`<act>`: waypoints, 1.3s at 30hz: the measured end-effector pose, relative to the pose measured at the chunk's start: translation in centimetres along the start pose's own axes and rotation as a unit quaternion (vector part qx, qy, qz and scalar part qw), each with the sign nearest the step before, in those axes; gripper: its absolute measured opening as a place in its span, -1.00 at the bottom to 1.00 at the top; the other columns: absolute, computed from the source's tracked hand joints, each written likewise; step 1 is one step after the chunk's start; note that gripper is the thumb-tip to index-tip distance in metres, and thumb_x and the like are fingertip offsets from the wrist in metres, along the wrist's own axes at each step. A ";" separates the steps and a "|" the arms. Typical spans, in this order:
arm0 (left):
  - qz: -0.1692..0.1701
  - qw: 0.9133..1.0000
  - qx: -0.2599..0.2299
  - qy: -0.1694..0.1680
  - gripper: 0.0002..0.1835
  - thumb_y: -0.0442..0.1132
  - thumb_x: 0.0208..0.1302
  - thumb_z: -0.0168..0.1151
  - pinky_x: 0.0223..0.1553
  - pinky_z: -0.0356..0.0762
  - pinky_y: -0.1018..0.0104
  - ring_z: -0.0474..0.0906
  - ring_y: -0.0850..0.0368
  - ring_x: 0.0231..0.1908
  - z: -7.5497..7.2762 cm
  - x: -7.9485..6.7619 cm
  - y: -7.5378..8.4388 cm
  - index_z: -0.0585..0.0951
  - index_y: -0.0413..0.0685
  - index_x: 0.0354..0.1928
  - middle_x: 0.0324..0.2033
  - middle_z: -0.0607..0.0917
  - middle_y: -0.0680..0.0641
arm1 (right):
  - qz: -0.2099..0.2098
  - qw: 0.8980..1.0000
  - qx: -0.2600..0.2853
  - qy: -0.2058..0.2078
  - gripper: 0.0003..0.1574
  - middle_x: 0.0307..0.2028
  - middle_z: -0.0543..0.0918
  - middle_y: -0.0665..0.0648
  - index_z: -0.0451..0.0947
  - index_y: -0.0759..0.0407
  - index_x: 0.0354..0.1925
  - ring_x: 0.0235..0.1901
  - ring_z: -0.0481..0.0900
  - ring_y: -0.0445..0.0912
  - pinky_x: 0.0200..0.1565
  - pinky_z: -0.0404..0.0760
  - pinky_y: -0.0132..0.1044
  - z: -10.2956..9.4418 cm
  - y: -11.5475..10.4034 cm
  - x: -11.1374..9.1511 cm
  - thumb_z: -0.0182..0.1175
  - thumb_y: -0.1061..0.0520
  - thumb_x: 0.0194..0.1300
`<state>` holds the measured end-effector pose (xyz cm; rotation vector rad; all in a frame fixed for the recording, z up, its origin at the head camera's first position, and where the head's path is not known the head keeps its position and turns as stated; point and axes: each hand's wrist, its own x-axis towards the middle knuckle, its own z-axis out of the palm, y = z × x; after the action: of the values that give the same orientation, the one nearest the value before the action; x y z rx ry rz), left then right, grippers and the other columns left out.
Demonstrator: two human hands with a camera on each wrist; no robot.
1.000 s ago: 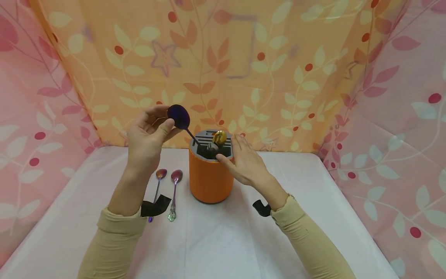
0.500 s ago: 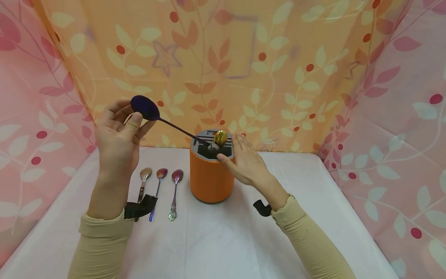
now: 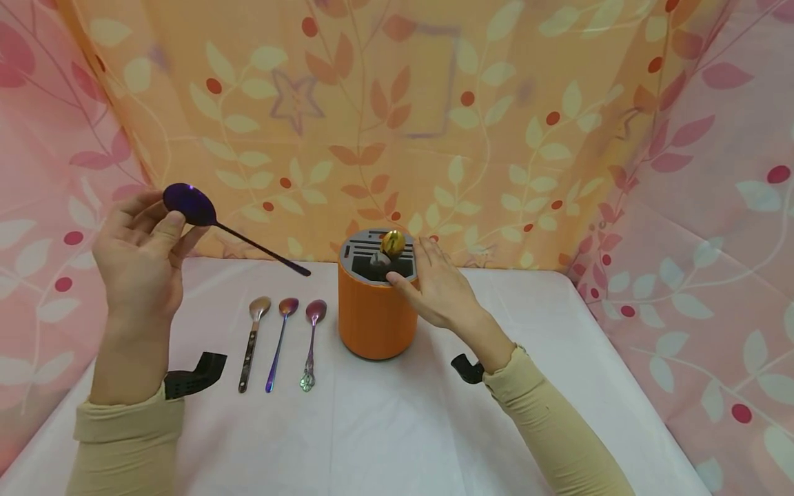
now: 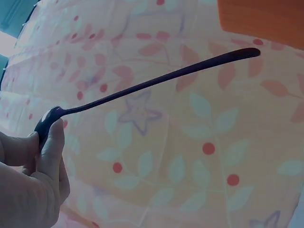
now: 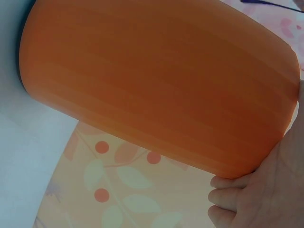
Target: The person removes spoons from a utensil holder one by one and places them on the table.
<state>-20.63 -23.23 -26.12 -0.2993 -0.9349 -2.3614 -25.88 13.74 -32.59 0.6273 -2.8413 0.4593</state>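
My left hand (image 3: 139,255) pinches a dark purple spoon (image 3: 189,204) by its bowl, well left of the orange utensil holder (image 3: 377,320). In the left wrist view the spoon's long handle (image 4: 156,81) points away from the fingers toward the holder, touching nothing. My right hand (image 3: 443,286) rests against the holder's right side and top rim, fingers straight; the right wrist view has its fingertips (image 5: 223,197) at the rim. A gold spoon (image 3: 392,244) and a silver spoon (image 3: 380,260) stick out of the slotted grey top; their handles are hidden inside.
Left of the holder, three spoons lie side by side on the white cloth: a dark-handled spoon (image 3: 249,351), a slim iridescent spoon (image 3: 280,346) and an ornate pink-purple spoon (image 3: 312,344). Floral curtains (image 3: 372,186) stand behind and at both sides.
My left hand has moved left with the purple spoon, drawing its handle away from the holder's top. The dark-handled spoon has come into full sight. The right hand stays put.
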 end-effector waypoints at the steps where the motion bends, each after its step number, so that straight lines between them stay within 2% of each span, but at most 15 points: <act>1: -0.006 1.000 0.014 0.001 -0.62 -0.72 0.20 0.26 -0.20 0.75 0.10 0.74 -0.10 -0.13 -0.5 0.2 0.0 0.55 -0.47 0.07 -0.11 0.64 -0.29 | -0.001 1.000 0.001 0.000 0.30 0.63 -0.03 0.33 -0.11 0.34 0.64 0.63 -0.09 0.16 0.61 -0.09 0.03 0.0 0.0 0.0 -0.36 -0.64 0.48; 6: -0.061 0.991 0.118 -0.015 -0.64 -0.67 0.22 0.30 -0.23 0.76 0.24 0.75 0.08 -0.21 -3.7 0.6 -0.3 0.67 -0.36 0.06 -0.19 0.68 -0.16 | 0.000 1.000 0.002 0.000 0.28 0.63 -0.03 0.33 -0.09 0.35 0.63 0.63 -0.09 0.15 0.61 -0.09 0.02 -0.1 -0.1 0.0 -0.34 -0.62 0.49; 10: -0.118 0.970 0.206 -0.051 -0.69 -0.64 0.29 0.28 -0.27 0.76 0.36 0.73 0.22 -0.28 -6.5 1.1 -0.8 0.75 -0.20 -0.04 -0.28 0.69 -0.04 | 0.000 1.000 0.001 0.002 0.27 0.63 -0.02 0.32 -0.10 0.34 0.64 0.63 -0.08 0.16 0.61 -0.09 0.03 -0.1 -0.1 0.0 -0.33 -0.62 0.49; 12: -0.146 0.953 0.254 -0.078 -0.69 -0.63 0.34 0.24 -0.29 0.75 0.41 0.71 0.27 -0.32 -7.8 1.5 -1.1 0.75 -0.11 -0.09 -0.32 0.68 0.02 | -0.001 1.000 0.001 0.002 0.27 0.64 -0.03 0.32 -0.10 0.33 0.64 0.63 -0.09 0.15 0.61 -0.09 0.03 -0.1 -0.1 0.0 -0.33 -0.62 0.49; 14: -0.161 0.930 0.315 -0.104 -0.69 -0.62 0.38 0.19 -0.30 0.74 0.44 0.70 0.32 -0.35 -8.8 1.9 -1.6 0.71 -0.07 -0.09 -0.34 0.67 0.08 | -0.001 1.000 0.000 0.000 0.28 0.64 -0.03 0.32 -0.10 0.34 0.64 0.63 -0.11 0.14 0.61 -0.09 0.03 0.0 -0.1 0.1 -0.34 -0.62 0.49; 16: -0.178 0.896 0.386 -0.130 -0.69 -0.58 0.42 0.17 -0.29 0.73 0.48 0.70 0.37 -0.34 -9.7 2.3 -2.0 0.68 0.00 -0.08 -0.34 0.67 0.17 | 0.000 1.000 0.000 -0.002 0.27 0.64 -0.03 0.31 -0.09 0.34 0.64 0.64 -0.12 0.13 0.61 -0.10 0.02 0.0 -0.1 0.0 -0.35 -0.62 0.49; 18: -0.191 0.857 0.452 -0.157 -0.75 -0.53 0.46 0.15 -0.26 0.72 0.50 0.68 0.43 -0.32 -10.5 2.8 -2.5 0.64 -0.21 0.08 -0.32 0.66 0.28 | 0.000 1.000 0.001 -0.002 0.26 0.64 -0.03 0.31 -0.08 0.35 0.63 0.64 -0.12 0.13 0.62 -0.11 0.01 0.0 -0.1 0.0 -0.34 -0.61 0.50; 20: -0.205 0.818 0.508 -0.176 -0.69 -0.47 0.50 0.14 -0.23 0.72 0.51 0.66 0.47 -0.30 -11.2 3.2 -2.9 0.54 -0.42 0.22 -0.29 0.65 0.33 | 0.001 1.000 0.000 -0.002 0.25 0.64 -0.03 0.31 -0.08 0.34 0.63 0.64 -0.12 0.13 0.62 -0.11 0.01 0.0 -0.1 0.0 -0.34 -0.60 0.51; 22: -0.222 0.794 0.534 -0.189 -0.60 -0.44 0.52 0.13 -0.21 0.72 0.49 0.65 0.48 -0.29 -12.0 3.6 -3.3 0.47 -0.53 0.30 -0.23 0.66 0.25 | 0.001 1.000 0.001 -0.002 0.25 0.64 -0.03 0.31 -0.08 0.34 0.63 0.64 -0.12 0.13 0.62 -0.11 0.01 0.0 -0.2 -0.1 -0.33 -0.60 0.51; 23: -0.230 0.781 0.548 -0.194 -0.52 -0.42 0.54 0.12 -0.20 0.72 0.48 0.64 0.50 -0.28 -12.4 3.8 -3.6 0.35 -0.63 0.35 -0.18 0.68 0.15 | 0.001 1.000 0.001 -0.002 0.25 0.64 -0.03 0.31 -0.08 0.34 0.63 0.64 -0.12 0.13 0.62 -0.12 0.00 -0.1 -0.2 -0.1 -0.33 -0.60 0.51; 25: -0.249 0.767 0.558 -0.197 -0.51 -0.40 0.55 0.11 -0.18 0.73 0.46 0.63 0.51 -0.27 -13.2 4.2 -4.0 0.35 -0.63 0.35 -0.06 0.68 -0.10 | 0.001 1.000 0.000 -0.002 0.26 0.64 -0.04 0.31 -0.08 0.34 0.64 0.64 -0.12 0.12 0.62 -0.12 0.00 -0.1 -0.1 0.0 -0.34 -0.61 0.50; 27: -0.262 0.760 0.562 -0.196 -0.51 -0.41 0.55 0.11 -0.17 0.73 0.44 0.63 0.51 -0.28 -14.0 4.5 -4.5 0.34 -0.65 0.35 0.04 0.64 -0.29 | -0.001 1.000 -0.001 -0.001 0.27 0.64 -0.04 0.31 -0.09 0.35 0.63 0.63 -0.12 0.13 0.62 -0.10 0.02 0.0 -0.1 0.0 -0.35 -0.62 0.50; 29: -0.275 0.759 0.557 -0.194 -0.50 -0.42 0.54 0.11 -0.16 0.74 0.44 0.63 0.50 -0.29 -14.9 4.8 -5.1 0.32 -0.68 0.34 0.05 0.64 -0.31 | -0.001 1.000 -0.002 -0.001 0.28 0.64 -0.05 0.32 -0.09 0.35 0.63 0.63 -0.11 0.14 0.61 -0.10 0.02 -0.1 -0.1 0.0 -0.36 -0.62 0.49; 34: -0.283 0.779 0.529 -0.181 -0.49 -0.49 0.51 0.11 -0.16 0.75 0.40 0.66 0.45 -0.33 -17.1 5.3 -6.6 0.27 -0.77 0.32 -0.17 0.71 -0.03 | -0.001 1.000 -0.001 -0.005 0.27 0.64 -0.06 0.32 -0.11 0.34 0.64 0.63 -0.11 0.15 0.61 -0.09 0.03 -0.1 -0.1 0.0 -0.36 -0.62 0.50; 39: -0.293 0.786 0.520 -0.162 -0.47 -0.44 0.53 0.10 -0.16 0.74 0.41 0.66 0.44 -0.34 -18.6 5.4 -7.9 0.25 -0.76 0.34 -0.13 0.68 -0.15 | 0.001 1.000 0.002 -0.007 0.27 0.64 -0.07 0.30 -0.13 0.33 0.64 0.63 -0.11 0.15 0.61 -0.08 0.04 -0.1 -0.2 -0.1 -0.37 -0.62 0.50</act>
<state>-29.56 -33.57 -41.90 0.0672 -2.6110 -1.8565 -25.71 13.67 -32.48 0.6300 -2.8552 0.4621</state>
